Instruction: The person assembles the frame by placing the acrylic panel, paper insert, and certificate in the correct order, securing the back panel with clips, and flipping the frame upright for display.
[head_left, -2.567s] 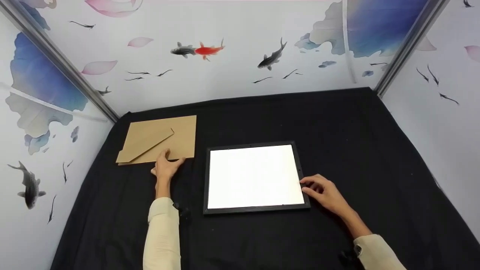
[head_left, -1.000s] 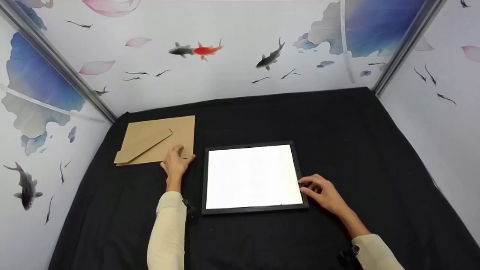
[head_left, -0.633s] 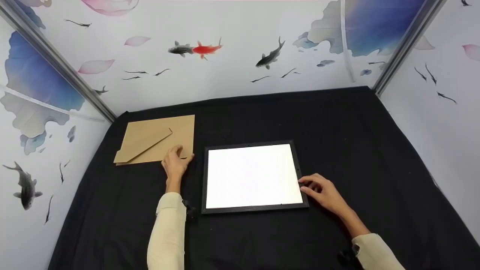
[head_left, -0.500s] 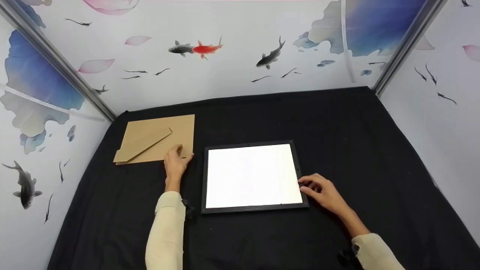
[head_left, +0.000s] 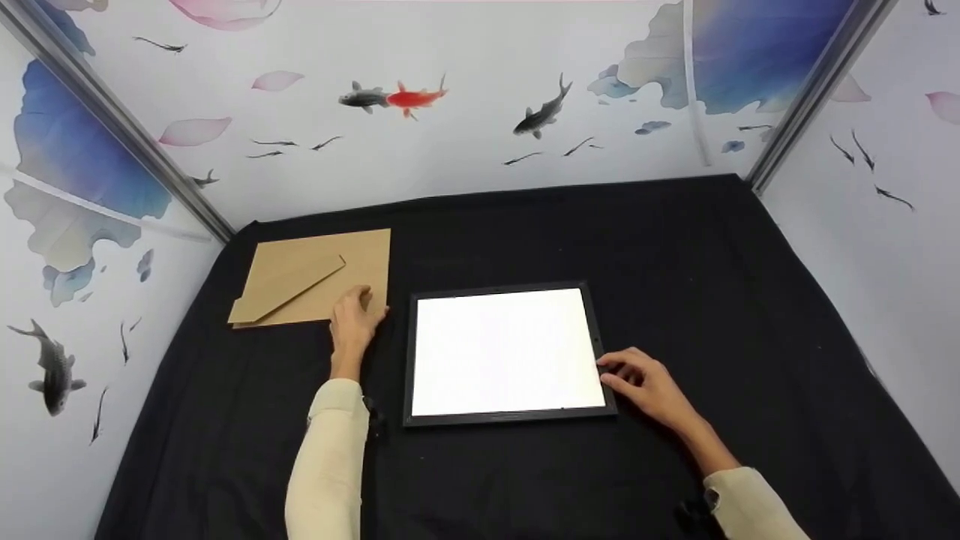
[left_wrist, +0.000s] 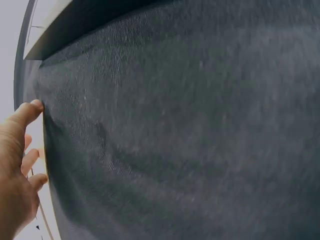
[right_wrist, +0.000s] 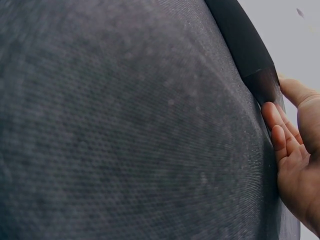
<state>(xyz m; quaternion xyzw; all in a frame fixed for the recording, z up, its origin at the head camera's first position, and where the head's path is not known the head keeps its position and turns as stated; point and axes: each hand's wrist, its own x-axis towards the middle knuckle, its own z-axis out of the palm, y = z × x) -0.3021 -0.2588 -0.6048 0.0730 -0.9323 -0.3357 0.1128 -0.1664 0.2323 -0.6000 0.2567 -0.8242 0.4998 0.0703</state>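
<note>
A black picture frame [head_left: 510, 419] lies flat at the centre of the head view, with a bright white panel [head_left: 502, 352] inside it. My right hand [head_left: 651, 386] touches its right rim with fingertips and thumb, fingers loosely bent. In the right wrist view, the fingers [right_wrist: 280, 125] lie along the frame's side. To the left is a brown backing board [head_left: 367, 255] with a slanted stand flap [head_left: 289, 289]. My left hand [head_left: 351, 330] rests at the board's near edge, thumb by its near right corner. The left wrist view shows that thumb [left_wrist: 31, 111] on the edge.
Black cloth [head_left: 525, 480] covers the table. Printed white panels with fish and petals [head_left: 480, 135] stand behind and at both sides, joined by metal posts [head_left: 817, 97]. The frame and the board lie apart, with a strip of cloth between them.
Since the oldest frame, my left hand has moved right along the board's near edge toward its corner. The right hand, the frame and the board have stayed in place.
</note>
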